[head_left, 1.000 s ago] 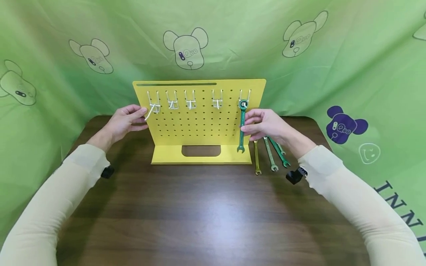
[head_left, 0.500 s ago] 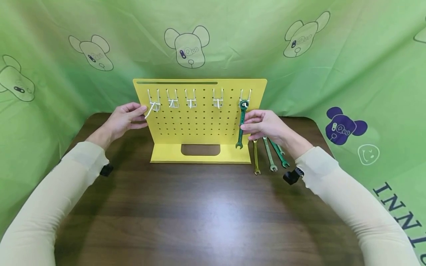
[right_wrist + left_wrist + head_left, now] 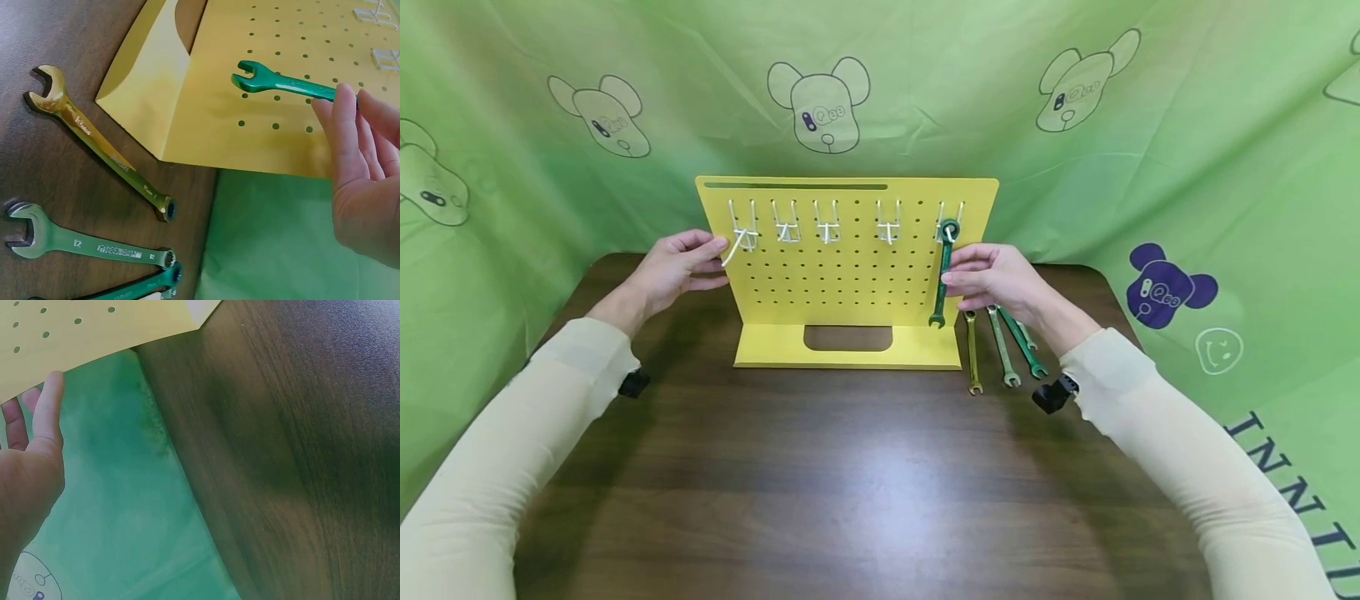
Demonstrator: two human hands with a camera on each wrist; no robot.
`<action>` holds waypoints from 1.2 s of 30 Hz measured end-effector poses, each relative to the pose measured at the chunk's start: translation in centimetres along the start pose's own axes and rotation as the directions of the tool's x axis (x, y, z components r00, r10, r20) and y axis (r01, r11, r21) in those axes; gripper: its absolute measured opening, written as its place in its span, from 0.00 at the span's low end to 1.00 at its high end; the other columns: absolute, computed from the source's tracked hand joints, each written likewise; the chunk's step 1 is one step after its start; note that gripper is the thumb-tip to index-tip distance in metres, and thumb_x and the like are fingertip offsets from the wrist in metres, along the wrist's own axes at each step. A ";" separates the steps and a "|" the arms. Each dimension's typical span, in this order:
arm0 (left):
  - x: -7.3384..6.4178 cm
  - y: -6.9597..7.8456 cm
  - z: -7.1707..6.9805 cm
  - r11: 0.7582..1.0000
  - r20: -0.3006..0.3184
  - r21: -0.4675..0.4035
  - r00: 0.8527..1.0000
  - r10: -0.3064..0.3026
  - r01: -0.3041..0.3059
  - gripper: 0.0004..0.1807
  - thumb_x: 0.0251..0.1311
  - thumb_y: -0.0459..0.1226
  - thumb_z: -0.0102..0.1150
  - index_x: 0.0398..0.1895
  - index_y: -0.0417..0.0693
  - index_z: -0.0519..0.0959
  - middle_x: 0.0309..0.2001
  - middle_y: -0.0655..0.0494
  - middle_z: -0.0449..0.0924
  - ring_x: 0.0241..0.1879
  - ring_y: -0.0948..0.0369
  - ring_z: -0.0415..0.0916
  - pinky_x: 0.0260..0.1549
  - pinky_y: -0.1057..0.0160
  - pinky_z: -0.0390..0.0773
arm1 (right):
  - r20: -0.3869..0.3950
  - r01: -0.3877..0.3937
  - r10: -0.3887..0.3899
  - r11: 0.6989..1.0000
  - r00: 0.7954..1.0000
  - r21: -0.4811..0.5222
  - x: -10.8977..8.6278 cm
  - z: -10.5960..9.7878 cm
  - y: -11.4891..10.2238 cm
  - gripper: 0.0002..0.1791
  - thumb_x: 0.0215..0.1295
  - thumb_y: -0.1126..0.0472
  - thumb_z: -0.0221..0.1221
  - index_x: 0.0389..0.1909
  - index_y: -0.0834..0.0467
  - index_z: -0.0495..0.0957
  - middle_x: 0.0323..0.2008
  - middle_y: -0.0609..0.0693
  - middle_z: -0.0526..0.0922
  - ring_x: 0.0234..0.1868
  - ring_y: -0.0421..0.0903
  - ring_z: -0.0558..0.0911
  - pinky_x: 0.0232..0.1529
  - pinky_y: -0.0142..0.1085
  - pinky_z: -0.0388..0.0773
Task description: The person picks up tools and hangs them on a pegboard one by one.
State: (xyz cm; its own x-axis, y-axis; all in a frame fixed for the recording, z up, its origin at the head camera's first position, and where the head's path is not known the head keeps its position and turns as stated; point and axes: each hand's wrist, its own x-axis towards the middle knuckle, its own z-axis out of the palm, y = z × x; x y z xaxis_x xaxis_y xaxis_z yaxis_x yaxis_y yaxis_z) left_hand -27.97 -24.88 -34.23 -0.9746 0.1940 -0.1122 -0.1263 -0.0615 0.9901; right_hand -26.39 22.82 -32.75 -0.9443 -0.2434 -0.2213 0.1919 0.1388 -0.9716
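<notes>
The yellow pegboard (image 3: 850, 287) stands upright on the table with several white hooks along its upper part. At its left edge, my left hand (image 3: 673, 267) pinches the board, thumb in front and fingers partly hidden behind it. My right hand (image 3: 996, 279) is by the board's right edge and pinches the shank of a dark green combination wrench (image 3: 943, 279) between thumb and fingers. The wrench's ring end is around the rightmost hook (image 3: 950, 234); its open end points down. In the right wrist view, that open end (image 3: 253, 76) lies in front of the board, and the ring end is hidden.
Several more wrenches lie on the table right of the board: a gold one (image 3: 973, 354), a pale green one (image 3: 1003, 346) and a darker green one (image 3: 1024, 346), with another partly hidden. A green printed cloth (image 3: 925, 100) hangs behind the table (image 3: 820, 467).
The green wrench has shifted slightly up and toward the board on its hook, in my right hand. My left hand keeps its hold on the board's edge. The head view has moved slightly.
</notes>
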 end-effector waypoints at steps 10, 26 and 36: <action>0.0 0.0 0.1 1.000 0.006 -0.004 1.000 0.007 -0.007 0.07 0.69 0.38 0.64 0.39 0.43 0.81 0.39 0.54 0.83 0.41 0.56 0.84 0.52 0.48 0.84 | -0.010 -0.004 0.005 1.000 1.000 0.022 0.0 0.0 0.3 0.17 0.66 0.67 0.68 0.53 0.64 0.77 0.40 0.53 0.89 0.41 0.51 0.89 0.39 0.44 0.90; 0.0 -0.1 0.1 1.000 0.005 0.017 1.000 -0.001 0.001 0.07 0.69 0.40 0.63 0.38 0.46 0.81 0.40 0.55 0.82 0.41 0.57 0.83 0.52 0.50 0.84 | 0.032 0.008 -0.007 0.999 0.999 -0.043 -0.5 -0.6 0.1 0.20 0.70 0.65 0.64 0.60 0.65 0.75 0.48 0.53 0.88 0.50 0.53 0.87 0.49 0.48 0.87; -0.1 0.1 0.0 1.000 0.009 0.007 1.000 -0.007 0.007 0.06 0.70 0.41 0.62 0.37 0.48 0.83 0.39 0.55 0.83 0.42 0.57 0.83 0.48 0.55 0.87 | 0.058 0.018 -0.014 0.997 0.998 -0.071 -1.4 -2.2 -0.7 0.21 0.72 0.62 0.63 0.62 0.63 0.74 0.59 0.57 0.82 0.57 0.58 0.83 0.50 0.47 0.87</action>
State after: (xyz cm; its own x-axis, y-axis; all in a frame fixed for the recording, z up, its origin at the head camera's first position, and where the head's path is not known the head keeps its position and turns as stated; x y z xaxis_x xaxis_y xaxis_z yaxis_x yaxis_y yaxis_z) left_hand -27.83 -24.90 -34.13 -0.9720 0.2031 -0.1184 -0.1317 -0.0534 0.9898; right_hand -25.76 25.15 -31.57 -0.9298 -0.3008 -0.2123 0.1555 0.2019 -0.9670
